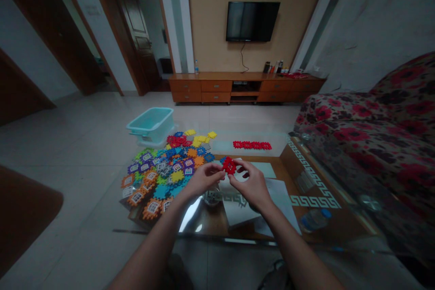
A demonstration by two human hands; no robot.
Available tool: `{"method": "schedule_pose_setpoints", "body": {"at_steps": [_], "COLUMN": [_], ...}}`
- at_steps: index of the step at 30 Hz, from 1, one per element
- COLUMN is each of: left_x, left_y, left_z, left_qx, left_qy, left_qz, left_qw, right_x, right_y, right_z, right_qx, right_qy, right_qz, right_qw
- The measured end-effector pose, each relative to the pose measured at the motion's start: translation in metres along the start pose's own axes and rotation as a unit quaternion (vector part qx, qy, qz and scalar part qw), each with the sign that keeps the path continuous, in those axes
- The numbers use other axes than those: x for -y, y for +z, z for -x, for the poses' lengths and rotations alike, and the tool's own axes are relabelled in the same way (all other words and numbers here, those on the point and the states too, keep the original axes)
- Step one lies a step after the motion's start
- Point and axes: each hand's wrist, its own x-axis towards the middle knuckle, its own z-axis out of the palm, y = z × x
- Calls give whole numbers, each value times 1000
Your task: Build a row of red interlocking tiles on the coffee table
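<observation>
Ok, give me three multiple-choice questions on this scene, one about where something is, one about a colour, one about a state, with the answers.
1. Where does the teal bin stand?
A. beyond the pile of pieces
B. on the sofa
C. under the television

2. What colour is the piece held between both hands?
A. yellow
B. red
C. purple

3. How do the hands hold it?
A. left hand alone
B. neither touches it
C. left hand and right hand pinch it together

Answers: 1 A, it sits past the pile's far edge. 2 B, it is plainly red. 3 C, fingers of both hands meet on it.
</observation>
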Motion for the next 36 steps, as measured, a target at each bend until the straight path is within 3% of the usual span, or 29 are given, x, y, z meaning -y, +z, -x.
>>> {"method": "schedule_pose_setpoints", "body": {"at_steps": [3, 14, 18, 22, 27, 36], "left_x": [1, -5, -5, -5, -3, -6], "left_y": [1, 3, 1, -9, -21, -19], "left_z": [-1, 2, 4, 7, 9, 11], "left_qx": [-7, -11, -30, -41, 11, 50], "left_qy": [29, 20, 48, 131, 221, 236], "left_qz": [-33, -71, -129, -298, -438, -470], "left_qw": [999, 997, 990, 945, 871, 849], "right_x": [-2, -4, -6, -9, -8, -6], "right_y": [1, 5, 4, 0, -3, -2], "right_z": [1, 3, 3, 5, 7, 10], "right_qx": [-7, 6, 11, 32, 102, 139], "right_qy": [-31, -60, -78, -110, -142, -151], "right_qz": [30, 58, 76, 140, 202, 202], "right_qw": [999, 996, 994, 984, 964, 958]}}
